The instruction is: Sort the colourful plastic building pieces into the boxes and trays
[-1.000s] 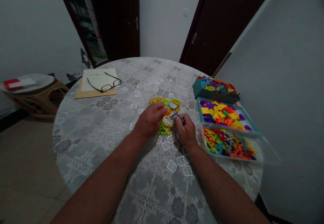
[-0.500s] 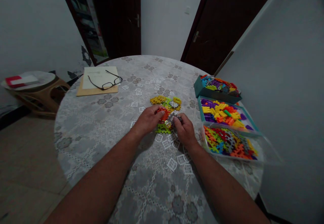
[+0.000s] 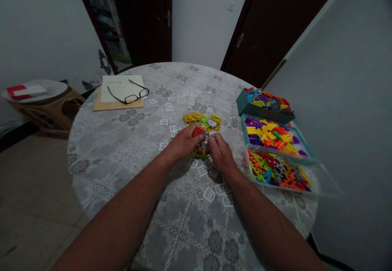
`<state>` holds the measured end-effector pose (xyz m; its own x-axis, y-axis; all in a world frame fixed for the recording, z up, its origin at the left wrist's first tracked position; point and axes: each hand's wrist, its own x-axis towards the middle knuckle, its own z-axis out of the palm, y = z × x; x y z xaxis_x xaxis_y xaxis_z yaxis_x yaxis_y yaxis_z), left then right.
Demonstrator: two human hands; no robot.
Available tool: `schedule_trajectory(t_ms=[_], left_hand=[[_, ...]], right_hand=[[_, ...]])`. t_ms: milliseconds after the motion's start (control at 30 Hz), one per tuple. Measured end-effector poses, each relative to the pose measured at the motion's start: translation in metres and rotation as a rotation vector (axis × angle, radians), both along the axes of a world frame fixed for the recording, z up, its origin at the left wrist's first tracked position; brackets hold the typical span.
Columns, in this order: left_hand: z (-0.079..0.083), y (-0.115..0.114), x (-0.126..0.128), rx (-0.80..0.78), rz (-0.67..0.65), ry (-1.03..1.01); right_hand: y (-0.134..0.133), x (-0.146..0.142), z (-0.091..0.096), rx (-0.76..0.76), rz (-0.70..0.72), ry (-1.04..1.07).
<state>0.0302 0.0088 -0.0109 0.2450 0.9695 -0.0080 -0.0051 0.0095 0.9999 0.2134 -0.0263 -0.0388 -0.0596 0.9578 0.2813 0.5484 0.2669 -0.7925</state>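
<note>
Near the table's middle, my left hand point(image 3: 186, 141) pinches a red plastic building piece point(image 3: 198, 131) between thumb and fingers. My right hand point(image 3: 221, 150) is closed on a grey building piece point(image 3: 204, 141), which meets the red one between my fingertips. Whether the two are locked together is hidden. Just beyond lie yellow notched pieces point(image 3: 192, 117) and a lime-green piece point(image 3: 203, 119), with a white window-shaped piece point(image 3: 212, 123) on top. Another green piece point(image 3: 199, 155) shows beneath my hands.
Many small white window pieces point(image 3: 208, 195) are scattered over the patterned tablecloth point(image 3: 128, 152). On the right stand a box of mixed pieces point(image 3: 265, 113), a tray of yellow and purple ones point(image 3: 245, 130) and a clear tray point(image 3: 275, 185). Glasses point(image 3: 131, 98) rest on paper at left.
My right hand has brought the grey piece left against the red piece in my left hand. The view has shifted slightly.
</note>
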Motion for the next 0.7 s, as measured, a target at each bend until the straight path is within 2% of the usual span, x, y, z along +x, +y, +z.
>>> schedule_trajectory(t_ms=[67, 167, 300, 433, 600, 700], left_hand=[[0.004, 0.004, -0.004, -0.030, 0.114, -0.062], [0.010, 0.011, -0.011, -0.090, 0.296, -0.226], [0.012, 0.016, -0.016, -0.270, 0.346, -0.489], [0.009, 0.018, -0.017, -0.348, 0.361, -0.582], [0.008, 0.022, -0.021, -0.340, 0.433, -0.596], [0.009, 0.023, -0.022, -0.335, 0.431, -0.587]], right_hand=[[-0.002, 0.002, -0.001, 0.048, 0.030, -0.061], [-0.008, 0.001, -0.003, 0.109, 0.123, -0.311], [-0.015, -0.007, -0.005, 0.065, 0.200, -0.594], [-0.013, -0.006, -0.001, 0.066, 0.222, -0.585], [-0.011, 0.010, 0.011, 0.081, 0.189, -0.454], [-0.014, 0.012, 0.012, 0.085, 0.156, -0.473]])
